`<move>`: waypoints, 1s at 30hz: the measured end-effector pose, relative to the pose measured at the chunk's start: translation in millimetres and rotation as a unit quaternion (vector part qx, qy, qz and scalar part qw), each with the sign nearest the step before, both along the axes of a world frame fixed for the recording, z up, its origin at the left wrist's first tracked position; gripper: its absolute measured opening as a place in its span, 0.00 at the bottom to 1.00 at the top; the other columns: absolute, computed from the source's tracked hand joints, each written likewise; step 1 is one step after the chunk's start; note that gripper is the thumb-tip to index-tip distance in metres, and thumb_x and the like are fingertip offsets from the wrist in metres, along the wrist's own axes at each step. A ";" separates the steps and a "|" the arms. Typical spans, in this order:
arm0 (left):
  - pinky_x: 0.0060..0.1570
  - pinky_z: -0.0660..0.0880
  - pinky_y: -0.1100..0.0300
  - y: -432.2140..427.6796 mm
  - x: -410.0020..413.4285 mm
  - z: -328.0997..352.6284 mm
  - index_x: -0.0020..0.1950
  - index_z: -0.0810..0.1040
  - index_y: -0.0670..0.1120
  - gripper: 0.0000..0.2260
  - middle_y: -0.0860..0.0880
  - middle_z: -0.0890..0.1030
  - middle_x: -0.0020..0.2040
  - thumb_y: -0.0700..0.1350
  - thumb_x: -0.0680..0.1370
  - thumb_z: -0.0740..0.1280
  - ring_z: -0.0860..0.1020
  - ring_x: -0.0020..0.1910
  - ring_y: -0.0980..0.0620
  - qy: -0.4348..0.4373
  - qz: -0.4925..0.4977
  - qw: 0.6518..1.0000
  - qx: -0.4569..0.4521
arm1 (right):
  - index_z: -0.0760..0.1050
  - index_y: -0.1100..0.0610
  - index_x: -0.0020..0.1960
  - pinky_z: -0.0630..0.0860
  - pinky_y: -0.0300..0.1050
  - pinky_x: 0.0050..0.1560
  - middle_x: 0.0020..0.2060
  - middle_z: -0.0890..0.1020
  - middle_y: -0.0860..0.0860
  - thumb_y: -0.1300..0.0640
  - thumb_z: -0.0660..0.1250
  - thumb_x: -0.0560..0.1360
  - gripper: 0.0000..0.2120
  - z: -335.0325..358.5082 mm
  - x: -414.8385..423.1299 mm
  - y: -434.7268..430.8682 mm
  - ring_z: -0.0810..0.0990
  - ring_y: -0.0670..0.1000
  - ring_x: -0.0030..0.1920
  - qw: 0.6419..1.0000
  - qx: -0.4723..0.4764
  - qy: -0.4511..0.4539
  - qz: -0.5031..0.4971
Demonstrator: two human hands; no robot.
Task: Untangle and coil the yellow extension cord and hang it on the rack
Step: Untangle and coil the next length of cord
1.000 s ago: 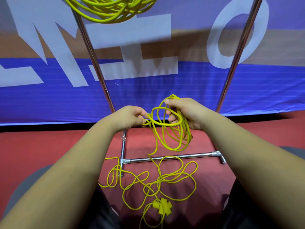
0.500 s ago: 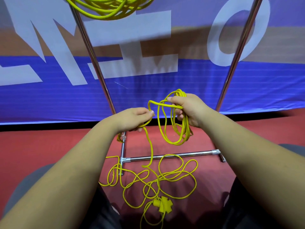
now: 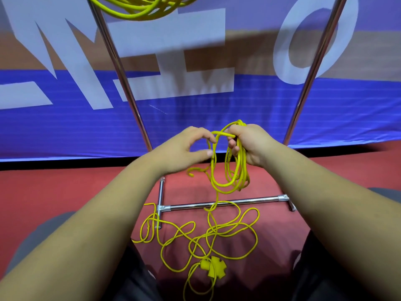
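My right hand (image 3: 251, 146) grips a small coil of the yellow extension cord (image 3: 230, 181), whose loops hang below my fist. Just to the left, my left hand (image 3: 184, 148) has its thumb and forefinger curled loosely round a strand of the same cord, beside the coil. From my hands the cord drops to a loose tangle (image 3: 217, 231) on the red floor, ending in a yellow multi-way socket (image 3: 213, 269). The chrome rack (image 3: 227, 204) stands right behind, its base bar under the coil.
Another yellow coil (image 3: 141, 8) hangs at the top of the rack between its left post (image 3: 121, 83) and right post (image 3: 312, 79). A blue and white banner (image 3: 238, 109) closes off the back. My knees frame the floor tangle on both sides.
My left hand has brought its strand over to the coil and loosened its hold. Both hands sit slightly higher, and a little more cord has lifted off the floor.
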State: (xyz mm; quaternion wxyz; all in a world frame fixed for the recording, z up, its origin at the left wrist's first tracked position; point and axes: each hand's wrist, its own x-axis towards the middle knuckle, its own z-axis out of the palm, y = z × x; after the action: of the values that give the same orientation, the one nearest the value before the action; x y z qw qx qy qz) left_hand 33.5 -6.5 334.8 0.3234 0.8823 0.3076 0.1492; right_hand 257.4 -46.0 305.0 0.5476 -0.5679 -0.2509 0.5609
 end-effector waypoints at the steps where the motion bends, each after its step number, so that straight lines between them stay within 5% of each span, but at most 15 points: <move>1: 0.63 0.72 0.62 -3.1 5.1 -6.0 0.58 0.74 0.53 0.13 0.58 0.78 0.60 0.50 0.78 0.75 0.75 0.63 0.61 -0.002 0.011 1.000 -0.001 | 0.77 0.61 0.47 0.68 0.39 0.22 0.31 0.74 0.54 0.64 0.67 0.78 0.02 -0.9 -1.1 0.1 0.74 0.48 0.27 1.000 -0.003 -0.005 0.009; 4: 0.55 0.78 0.54 -3.5 17.1 -18.2 0.52 0.69 0.52 0.15 0.55 0.81 0.55 0.48 0.77 0.75 0.80 0.55 0.56 -0.009 0.075 0.997 -0.011 | 0.75 0.60 0.44 0.68 0.39 0.21 0.31 0.75 0.55 0.64 0.68 0.78 0.05 -3.5 -3.9 0.5 0.74 0.49 0.27 0.999 -0.015 -0.011 0.030; 8: 0.55 0.77 0.49 1.3 16.7 -21.3 0.53 0.79 0.54 0.02 0.56 0.83 0.47 0.50 0.82 0.70 0.79 0.46 0.56 0.056 0.045 0.997 -0.033 | 0.74 0.61 0.42 0.68 0.40 0.21 0.31 0.75 0.57 0.61 0.71 0.80 0.10 -5.2 -4.6 1.3 0.72 0.50 0.26 0.999 -0.016 -0.009 0.031; 11: 0.55 0.78 0.49 3.7 18.8 -20.7 0.49 0.79 0.51 0.06 0.54 0.84 0.43 0.51 0.84 0.66 0.84 0.46 0.53 0.011 0.074 0.993 -0.090 | 0.74 0.59 0.46 0.70 0.39 0.22 0.37 0.83 0.59 0.53 0.72 0.82 0.12 -3.7 -4.2 0.9 0.75 0.48 0.26 1.000 0.006 0.012 0.012; 13: 0.50 0.80 0.47 3.9 24.5 -14.1 0.50 0.78 0.45 0.09 0.49 0.80 0.38 0.49 0.85 0.65 0.85 0.38 0.47 -0.092 0.146 0.967 -0.188 | 0.73 0.58 0.50 0.71 0.39 0.24 0.46 0.87 0.62 0.49 0.71 0.83 0.12 -0.9 -3.8 -0.6 0.76 0.47 0.27 1.000 0.012 -0.001 0.016; 16: 0.43 0.85 0.47 7.1 30.3 -5.5 0.55 0.80 0.40 0.13 0.47 0.74 0.36 0.51 0.85 0.66 0.77 0.28 0.51 -0.195 0.238 0.895 -0.322 | 0.75 0.55 0.57 0.74 0.41 0.27 0.52 0.88 0.62 0.47 0.69 0.83 0.12 -0.4 -5.7 -4.7 0.82 0.48 0.31 0.997 0.010 -0.059 0.055; 21: 0.37 0.84 0.52 18.5 33.1 -1.9 0.61 0.76 0.33 0.09 0.42 0.75 0.41 0.36 0.83 0.65 0.80 0.38 0.48 -0.273 0.294 0.773 -0.491 | 0.77 0.56 0.59 0.86 0.51 0.42 0.52 0.88 0.60 0.50 0.67 0.85 0.09 -9.0 -18.9 -11.8 0.89 0.58 0.49 0.989 0.015 -0.068 0.131; 26: 0.35 0.85 0.49 20.8 41.5 5.6 0.60 0.75 0.34 0.07 0.42 0.74 0.44 0.33 0.83 0.63 0.79 0.42 0.48 -0.293 0.322 0.751 -0.497 | 0.78 0.56 0.68 0.84 0.56 0.60 0.55 0.88 0.60 0.48 0.65 0.86 0.15 -21.8 -29.4 -13.2 0.88 0.58 0.55 0.981 0.042 -0.093 0.163; 30: 0.30 0.84 0.50 23.3 44.6 6.9 0.53 0.72 0.35 0.05 0.42 0.72 0.42 0.32 0.84 0.58 0.82 0.41 0.47 -0.287 0.347 0.739 -0.501 | 0.75 0.54 0.71 0.83 0.49 0.59 0.58 0.87 0.57 0.49 0.65 0.86 0.16 -22.8 -34.8 -18.3 0.87 0.54 0.58 0.974 0.064 -0.087 0.197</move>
State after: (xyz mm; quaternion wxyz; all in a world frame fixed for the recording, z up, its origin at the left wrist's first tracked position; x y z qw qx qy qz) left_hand 78.2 16.8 341.7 0.7176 0.3404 0.5154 0.3218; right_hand 222.7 -64.3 282.2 0.4376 -0.5181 -0.4398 0.5887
